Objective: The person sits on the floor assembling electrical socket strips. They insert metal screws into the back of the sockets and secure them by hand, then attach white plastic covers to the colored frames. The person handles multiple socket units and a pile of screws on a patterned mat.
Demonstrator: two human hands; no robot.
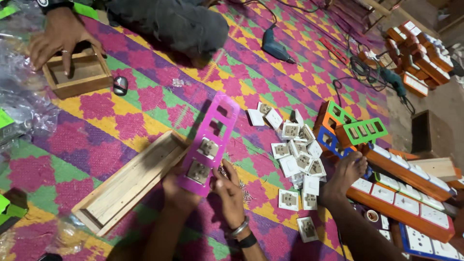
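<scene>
Both hands, left (176,186) and right (227,186), are gripping the pink frame (210,142) beside the wooden box (128,181) (two sockets (203,159) are sitting in it, three openings are staying empty).

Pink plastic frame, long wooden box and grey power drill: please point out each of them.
Pink plastic frame (216,126), head view, on its middle bar.
Long wooden box (129,181), head view, on its inner floor.
Grey power drill (273,46), head view, on its body.
</scene>
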